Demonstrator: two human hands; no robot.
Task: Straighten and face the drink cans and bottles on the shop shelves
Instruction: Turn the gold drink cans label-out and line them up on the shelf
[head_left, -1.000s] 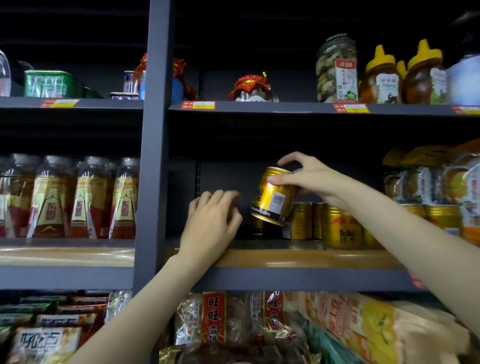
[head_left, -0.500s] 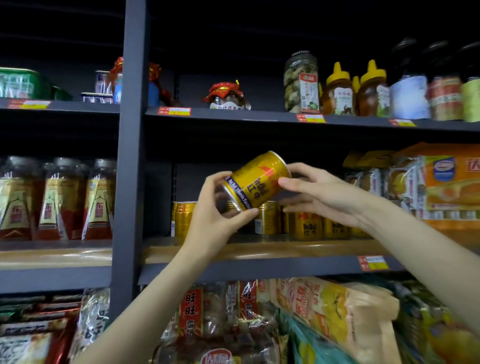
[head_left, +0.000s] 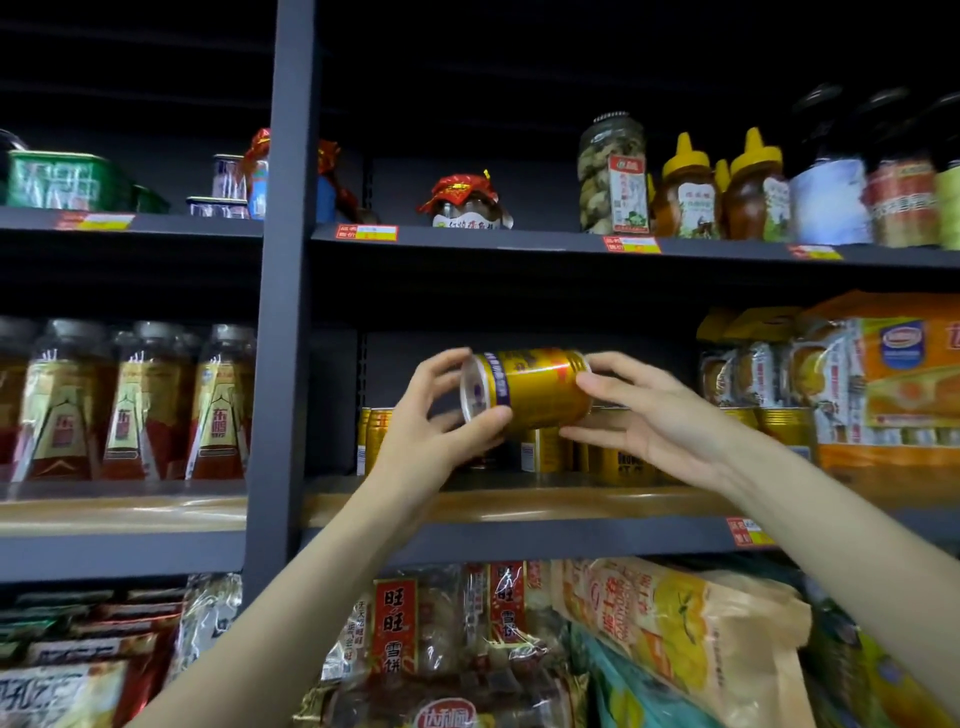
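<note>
Shelf unit: dark grey metal shelving, an upright post (head_left: 283, 291) dividing the left bay from the right bay; the background above is dark.
Middle shelf: a wooden-looking board (head_left: 519, 501) with a grey front edge and a red-and-yellow price tag (head_left: 748, 531) at its 3 o'clock end.
Gold can: the gold can (head_left: 530, 389) is held in the air above the middle shelf, lying on its side, its pale end face turned toward 9 o'clock.
Left hand: the left hand (head_left: 436, 426) grips the can's 9 o'clock end, thumb under the rim, fingers curled over the top.
Right hand: the right hand (head_left: 649, 415) holds the can's 3 o'clock end between thumb above and fingers below, clamped lightly on it.
Row of cans: more gold cans (head_left: 550, 452) stand upright at the back of the shelf, directly at 6 o'clock of the held one.
Left bay: clear bottles with red-and-cream labels (head_left: 130, 410) stand side by side.
Top shelf: a jar with a red cloth cover (head_left: 467, 205), a tall jar (head_left: 613, 174) and yellow-capped honey bottles (head_left: 727, 192).
Bottom shelf: bagged snacks (head_left: 519, 649).
Change: half a second ago the can was tilted with its far end up toward 2 o'clock; now it lies nearly level, and the right fingers have closed in on it.
</note>
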